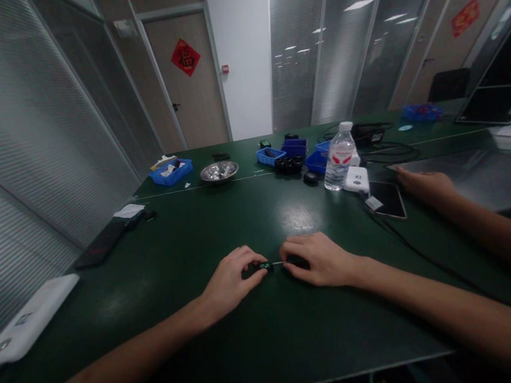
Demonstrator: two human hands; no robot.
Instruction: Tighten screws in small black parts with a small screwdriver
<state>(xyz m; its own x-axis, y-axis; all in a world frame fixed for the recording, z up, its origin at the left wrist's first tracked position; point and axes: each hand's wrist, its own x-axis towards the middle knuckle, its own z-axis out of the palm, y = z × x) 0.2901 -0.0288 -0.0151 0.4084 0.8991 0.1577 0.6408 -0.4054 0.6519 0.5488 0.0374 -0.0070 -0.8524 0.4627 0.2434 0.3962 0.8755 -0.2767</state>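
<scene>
Both my hands rest on the dark green table [276,340], close together near its middle. My left hand [232,278] is curled, its fingertips pinching a small dark part with a green spot [265,267]. My right hand [316,260] is closed over a black tool [296,262], whose thin metal tip reaches left to the small part. The two hands almost touch at that part. Much of what each hand grips is hidden under the fingers.
Another person's hand [425,183] lies at the right beside a phone [387,198] and a cable. Farther back stand a water bottle [339,157], a white box [356,178], a metal bowl [219,171] and several blue bins [171,172]. A white device [24,322] sits at the left edge.
</scene>
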